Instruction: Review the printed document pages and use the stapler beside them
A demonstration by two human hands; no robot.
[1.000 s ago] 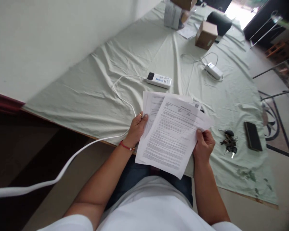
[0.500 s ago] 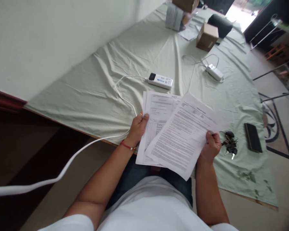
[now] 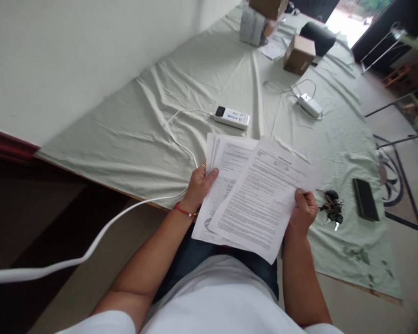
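Top sheet (image 3: 254, 199): white rectangular paper, dense print too small to read; between the grips, edge pinched in right grip (image 3: 304, 211); long axis slanting, heading end forward-right. Paper stack (image 3: 226, 162): partly beneath, round mark (image 3: 208, 224) low down, clasped in left grip (image 3: 200, 185). Worktop (image 3: 132, 153): wrinkled pale-green cloth.

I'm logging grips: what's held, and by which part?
Left hand: lower papers, by their left edge. Right hand: top sheet, by its right edge.
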